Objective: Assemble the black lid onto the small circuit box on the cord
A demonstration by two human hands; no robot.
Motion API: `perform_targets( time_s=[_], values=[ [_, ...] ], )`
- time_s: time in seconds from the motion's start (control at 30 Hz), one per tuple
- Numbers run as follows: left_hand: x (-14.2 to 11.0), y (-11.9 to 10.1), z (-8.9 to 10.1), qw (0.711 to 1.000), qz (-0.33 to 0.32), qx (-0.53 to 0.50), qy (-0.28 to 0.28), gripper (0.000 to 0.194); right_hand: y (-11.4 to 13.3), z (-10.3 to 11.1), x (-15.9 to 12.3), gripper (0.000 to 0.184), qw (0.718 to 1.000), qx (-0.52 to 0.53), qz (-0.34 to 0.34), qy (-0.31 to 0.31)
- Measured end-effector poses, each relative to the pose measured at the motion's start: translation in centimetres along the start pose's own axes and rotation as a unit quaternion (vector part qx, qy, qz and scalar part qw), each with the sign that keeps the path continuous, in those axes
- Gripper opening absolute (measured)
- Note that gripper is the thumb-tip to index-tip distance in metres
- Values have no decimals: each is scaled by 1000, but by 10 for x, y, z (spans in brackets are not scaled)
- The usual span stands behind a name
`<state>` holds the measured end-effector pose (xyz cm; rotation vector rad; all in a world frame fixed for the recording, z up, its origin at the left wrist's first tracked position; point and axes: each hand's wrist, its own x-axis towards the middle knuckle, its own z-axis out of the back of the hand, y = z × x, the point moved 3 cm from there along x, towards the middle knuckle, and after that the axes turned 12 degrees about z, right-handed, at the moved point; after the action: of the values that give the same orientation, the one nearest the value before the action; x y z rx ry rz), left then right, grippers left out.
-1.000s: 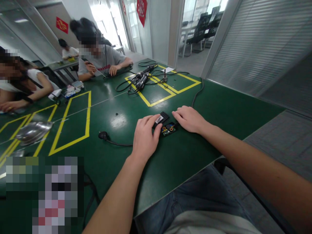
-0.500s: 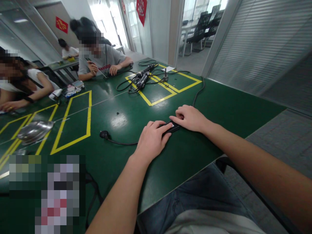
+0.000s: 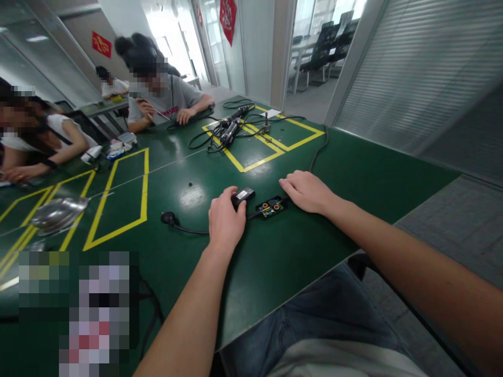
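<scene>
My left hand [image 3: 228, 217] grips a small black plastic cover [image 3: 243, 196] with a white label, lifted off to the left. Beside it on the green table lies an opened black box [image 3: 272, 208], its circuit board, wires and copper-coloured coils exposed. A power cord runs from the box's left end under my left hand to a black plug [image 3: 168, 218]. My right hand [image 3: 308, 191] is closed at the box's right end, around the black cable [image 3: 317, 152] that comes out behind it. Its fingertips are partly hidden.
Black handheld tools [image 3: 231, 128] with coiled cords lie inside yellow tape outlines at the back. A metal dish [image 3: 58, 213] sits at left. Across the table are co-workers, one [image 3: 167, 99] holding a thin tool. A blurred-out object [image 3: 98, 309] is at lower left.
My left hand has lifted the labelled cover off the box and moved left with it, baring the circuit board. My right hand has barely moved.
</scene>
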<state>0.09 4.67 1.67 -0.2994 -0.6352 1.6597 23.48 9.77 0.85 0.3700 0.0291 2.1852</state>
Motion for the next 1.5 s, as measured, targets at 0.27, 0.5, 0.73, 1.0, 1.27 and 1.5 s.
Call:
perform_targets(
  time_s=[0.27,0.5,0.73,1.0,1.27,1.5],
  values=[
    [-10,-9,9,993,-57,77,-63,16,-3,-3,1,58,1000,-14,1,2],
    [-18,-21,10,976,-79,204,3,44,0,-4,1,58,999,-31,6,5],
    [-20,-23,8,967,-75,242,8,48,7,1,-1,57,999,-52,-8,-5],
    [-18,-22,8,977,-52,208,16,47,4,4,-1,52,998,-40,-21,-39],
    [-14,-18,5,975,-49,213,30,44,2,-2,2,53,999,-26,-32,-11],
    [-8,-8,5,996,-16,85,-30,36,1,-1,2,51,1000,-14,-26,-11]
  ],
)
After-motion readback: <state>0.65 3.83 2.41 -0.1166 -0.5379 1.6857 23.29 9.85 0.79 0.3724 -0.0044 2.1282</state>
